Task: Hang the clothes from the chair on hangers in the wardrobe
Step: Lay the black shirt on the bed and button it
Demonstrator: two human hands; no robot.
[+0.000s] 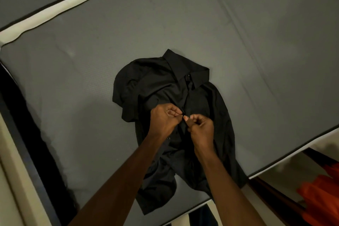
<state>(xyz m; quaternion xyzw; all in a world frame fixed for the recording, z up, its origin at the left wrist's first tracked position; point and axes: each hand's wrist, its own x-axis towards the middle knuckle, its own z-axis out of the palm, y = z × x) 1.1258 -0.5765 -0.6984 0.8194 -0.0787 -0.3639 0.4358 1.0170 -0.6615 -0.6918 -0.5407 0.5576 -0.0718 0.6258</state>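
While the black shirt [170,97] lies crumpled, collar up, on the grey mattress [82,71], both hands meet at its button placket. Left hand [164,119] and right hand [200,127] fingers each pinch the fabric there.

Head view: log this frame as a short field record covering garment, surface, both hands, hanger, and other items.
garment: black shirt, collared, lying crumpled on the mattress, collar pointing away from the person
surface: grey mattress with pale edging
left hand: left hand pinches the shirt's front edge at the placket
right hand: right hand pinches the opposite front edge, thumbs nearly meeting
hanger: none in view
other: orange fabric at lower right, off the mattress
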